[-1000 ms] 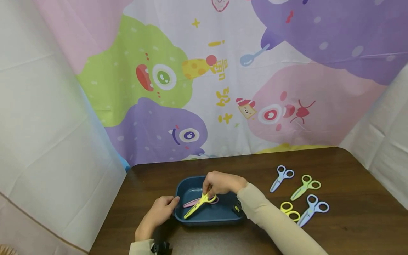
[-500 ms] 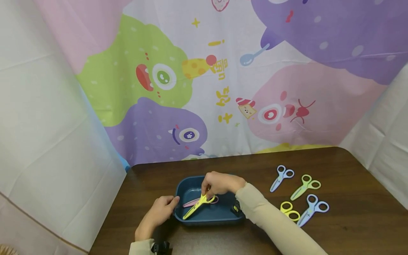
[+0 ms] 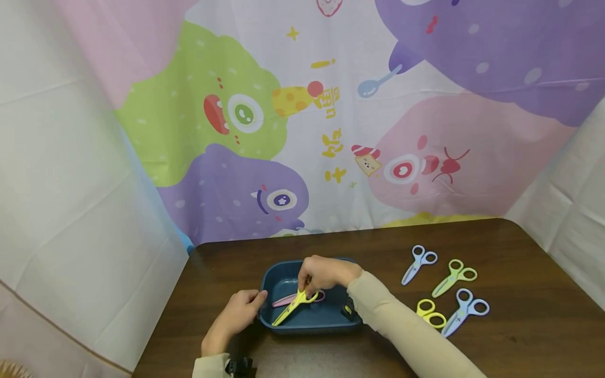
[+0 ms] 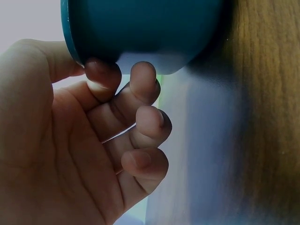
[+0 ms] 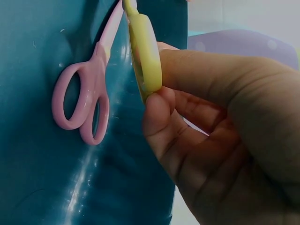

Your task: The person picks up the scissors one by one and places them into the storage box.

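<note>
My right hand (image 3: 326, 272) pinches yellow scissors (image 3: 293, 307) by one handle loop, inside a dark blue box (image 3: 315, 329). The blades slant down toward the box's front left corner. Beneath them lie pink scissors (image 5: 89, 101) on the box floor; in the head view the yellow pair crosses over them. At the box's left end my left hand (image 3: 238, 313) pinches the rim between thumb and index finger. Its other fingers (image 4: 152, 123) are loosely bent below the box wall in the left wrist view.
Right of the box, on the brown table (image 3: 529, 273), lie two blue scissors, one farther back (image 3: 416, 268) and one nearer (image 3: 463, 312), green scissors (image 3: 452, 278) and another yellow pair (image 3: 431, 314). My right sleeve (image 3: 402, 320) partly covers that yellow pair. A patterned curtain (image 3: 340, 205) hangs behind.
My right hand has shifted slightly left with the yellow scissors, still in its pinch. My left hand stays on the box rim, and the box stays in place.
</note>
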### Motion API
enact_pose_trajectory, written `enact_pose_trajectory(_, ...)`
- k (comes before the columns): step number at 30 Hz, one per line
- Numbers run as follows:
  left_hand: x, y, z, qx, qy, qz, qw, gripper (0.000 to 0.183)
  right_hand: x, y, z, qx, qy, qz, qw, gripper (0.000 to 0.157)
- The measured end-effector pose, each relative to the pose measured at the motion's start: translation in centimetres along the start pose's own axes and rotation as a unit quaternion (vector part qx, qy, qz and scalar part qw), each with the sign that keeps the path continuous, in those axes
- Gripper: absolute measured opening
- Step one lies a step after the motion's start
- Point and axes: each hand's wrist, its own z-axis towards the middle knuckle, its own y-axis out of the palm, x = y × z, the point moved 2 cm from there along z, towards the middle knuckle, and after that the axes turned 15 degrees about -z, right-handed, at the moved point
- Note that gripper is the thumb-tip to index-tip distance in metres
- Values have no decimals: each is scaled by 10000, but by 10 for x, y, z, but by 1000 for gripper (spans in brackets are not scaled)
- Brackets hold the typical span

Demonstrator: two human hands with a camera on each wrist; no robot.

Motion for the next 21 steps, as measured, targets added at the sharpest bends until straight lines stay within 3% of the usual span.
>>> enact_pose_trajectory(21,-3,-1,1,4,-14,102,9999,42,9,6,7,39,163,-350,9992,8)
